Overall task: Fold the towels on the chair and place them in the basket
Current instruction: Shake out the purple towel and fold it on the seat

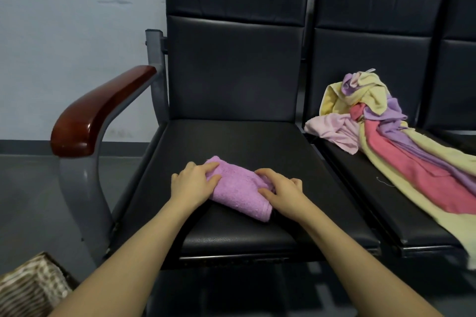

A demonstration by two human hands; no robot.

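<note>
Both hands rest flat on the folded purple towel [240,189], left hand [193,183] and right hand [282,189] at opposite ends; the basket [31,288] sits lower left, nearer the left hand

Black padded chair seat [257,141] mid-frame, bearing a folded purple towel [239,188] near its front; neighbouring seat [360,188] at right, heaped with crumpled towels [381,126].

A red-brown wooden armrest [100,110] — glossy — stands before a pale, scuffed wall [77,33] and grey floor [28,201].
</note>
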